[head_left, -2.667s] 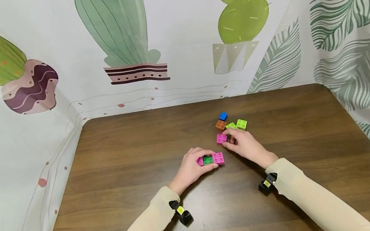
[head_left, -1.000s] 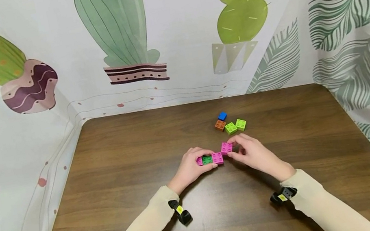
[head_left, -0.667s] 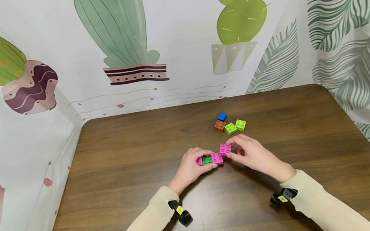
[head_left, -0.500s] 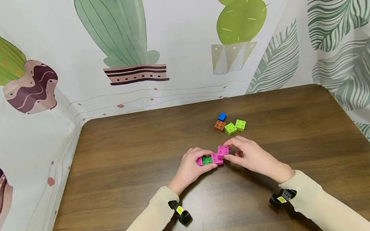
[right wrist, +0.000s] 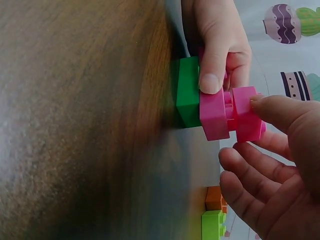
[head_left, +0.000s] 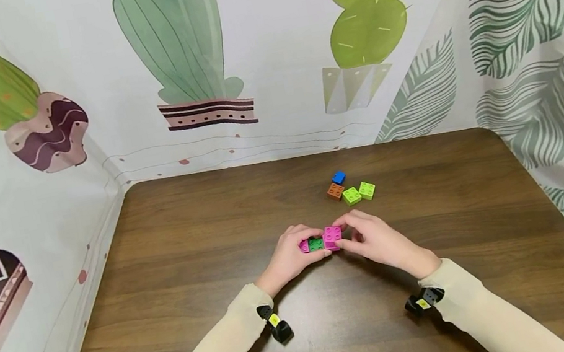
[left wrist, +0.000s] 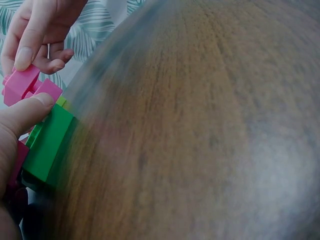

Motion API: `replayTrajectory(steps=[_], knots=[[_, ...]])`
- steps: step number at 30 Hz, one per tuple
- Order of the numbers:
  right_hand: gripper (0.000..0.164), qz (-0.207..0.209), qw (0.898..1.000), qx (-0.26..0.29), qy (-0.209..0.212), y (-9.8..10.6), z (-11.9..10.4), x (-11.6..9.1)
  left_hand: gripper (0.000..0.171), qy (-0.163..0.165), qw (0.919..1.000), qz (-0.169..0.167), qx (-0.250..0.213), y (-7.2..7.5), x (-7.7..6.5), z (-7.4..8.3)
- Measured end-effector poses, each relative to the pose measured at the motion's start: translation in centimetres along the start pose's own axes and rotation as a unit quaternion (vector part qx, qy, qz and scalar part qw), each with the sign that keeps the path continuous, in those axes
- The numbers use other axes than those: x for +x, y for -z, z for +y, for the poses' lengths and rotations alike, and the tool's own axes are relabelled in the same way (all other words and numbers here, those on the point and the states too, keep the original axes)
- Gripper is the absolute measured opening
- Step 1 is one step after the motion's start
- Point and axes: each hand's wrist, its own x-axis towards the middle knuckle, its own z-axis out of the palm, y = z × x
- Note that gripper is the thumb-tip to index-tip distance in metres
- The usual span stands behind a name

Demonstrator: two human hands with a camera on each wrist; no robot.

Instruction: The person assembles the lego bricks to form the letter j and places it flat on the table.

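Observation:
On the table, my left hand (head_left: pixel 294 257) grips a small assembly between thumb and fingers. The assembly has a green toy brick (head_left: pixel 315 245) in the middle, with a pink brick (head_left: pixel 303 246) at its left, partly covered by the hand. At the right end sits a lower pink brick (right wrist: pixel 213 116), pressed by the left thumb. My right hand (head_left: pixel 375 242) pinches another pink brick (head_left: pixel 333 235) just above that end brick. In the right wrist view a narrow gap with studs shows between the two pink bricks.
Beyond the hands lie two lime bricks (head_left: pixel 351 195), an orange brick (head_left: pixel 335 191) and a blue brick (head_left: pixel 338 177). The brown wooden table (head_left: pixel 200 228) meets a printed cloth backdrop (head_left: pixel 276 45) at its far edge.
My right hand has carried its pink brick from beside the lime bricks leftward and toward me, over the end pink brick. The left hand has stayed in place.

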Motion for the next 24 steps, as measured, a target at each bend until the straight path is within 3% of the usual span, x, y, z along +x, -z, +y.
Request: replayTrajectory(steps=[24], knots=[[0.030, -0.006, 1.000, -0.005, 0.019, -0.07, 0.09, 0.28, 0.040, 0.006, 1.0000, -0.006, -0.004, 0.07, 0.05, 0.08]])
